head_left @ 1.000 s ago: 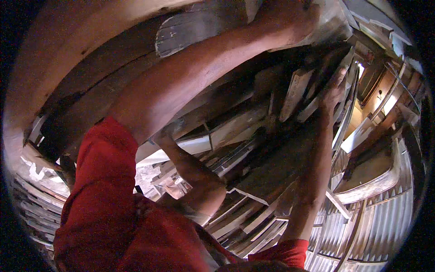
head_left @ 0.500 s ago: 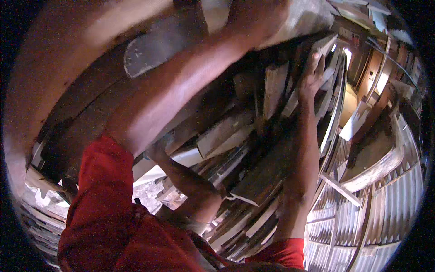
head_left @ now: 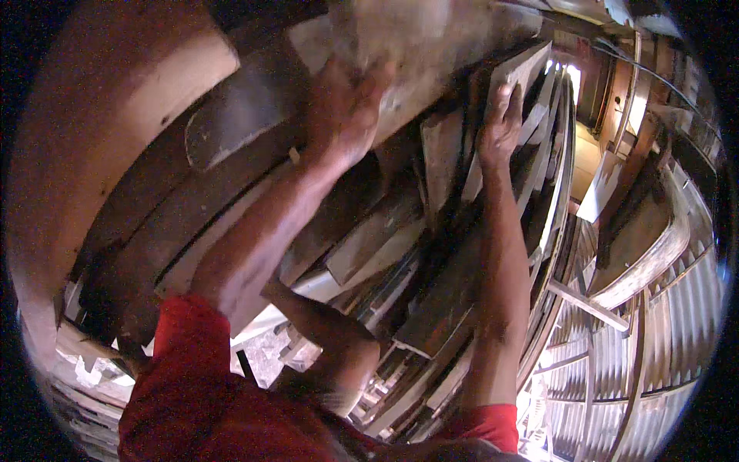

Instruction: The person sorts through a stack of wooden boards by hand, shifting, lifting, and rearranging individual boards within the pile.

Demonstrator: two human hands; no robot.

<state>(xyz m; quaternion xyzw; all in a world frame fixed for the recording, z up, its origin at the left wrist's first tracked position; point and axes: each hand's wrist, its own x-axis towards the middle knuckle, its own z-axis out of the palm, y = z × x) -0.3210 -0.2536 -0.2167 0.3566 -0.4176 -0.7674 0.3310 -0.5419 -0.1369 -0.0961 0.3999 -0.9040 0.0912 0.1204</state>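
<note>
Upper middle, a wide, pale wooden board [head_left: 435, 65] lies across the view, partly blurred. My left hand [head_left: 346, 115] is at its lower edge, thumb on the right, holding it; the fingertips are smeared and partly hidden. Farther right, my right hand [head_left: 500, 138] grips the end of a pale plank [head_left: 527, 65], its fingers bent against the wood. Many rough planks [head_left: 377, 246] lean in a dense stack between and below my forearms. Left of my left hand, a grey, round-ended flat piece [head_left: 239, 115] sticks out over dark boards.
Long brown timber [head_left: 138, 108] curves along the left side. Corrugated metal sheeting [head_left: 654, 346] stands at the lower right, with a pale bar [head_left: 589, 304] before it. A curved wooden piece [head_left: 647, 266] lies against the sheeting. A lit doorway [head_left: 589, 146] is at the far right.
My left hand has come down and left into view, and more of the wide board shows. My right hand stays at the pale plank; the view has shifted slightly.
</note>
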